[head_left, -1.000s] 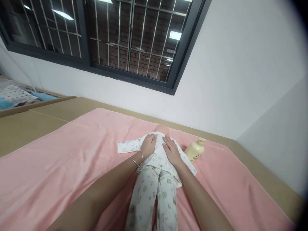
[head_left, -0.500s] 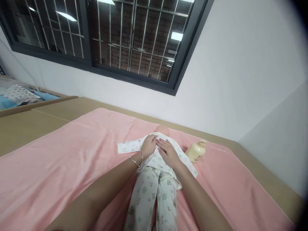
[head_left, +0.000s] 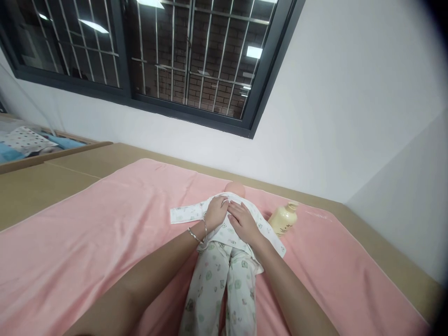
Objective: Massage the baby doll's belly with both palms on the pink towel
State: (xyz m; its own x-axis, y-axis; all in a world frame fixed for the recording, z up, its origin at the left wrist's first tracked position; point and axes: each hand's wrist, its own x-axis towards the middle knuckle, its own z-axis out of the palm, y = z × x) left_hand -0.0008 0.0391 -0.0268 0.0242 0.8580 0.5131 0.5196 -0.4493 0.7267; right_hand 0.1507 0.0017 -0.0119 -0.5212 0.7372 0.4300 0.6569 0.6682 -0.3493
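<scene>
A baby doll (head_left: pixel 235 188) lies on its back on a pink blanket (head_left: pixel 133 205), its head toward the wall. It wears a white printed top (head_left: pixel 229 237) and matching printed trousers (head_left: pixel 241 284). My left hand (head_left: pixel 216 211), with bracelets at the wrist, rests on the left side of the doll's chest, fingers laid over the cloth. My right hand (head_left: pixel 244 223) lies flat on the right side of the chest, fingers stretched out. The fingertips of both hands meet near the middle. One sleeve (head_left: pixel 187 213) of the top stretches out to the left.
A pale yellow pump bottle (head_left: pixel 284 219) leans on the blanket right of the doll. Behind runs a tan board edge (head_left: pixel 119 151) along the white wall, under a barred window (head_left: pixel 189 60). Folded cloths (head_left: pixel 28 140) lie in a bordered space at the far left.
Both hands stay on the doll's chest in nearly the same pose. The whole view has shifted very slightly.
</scene>
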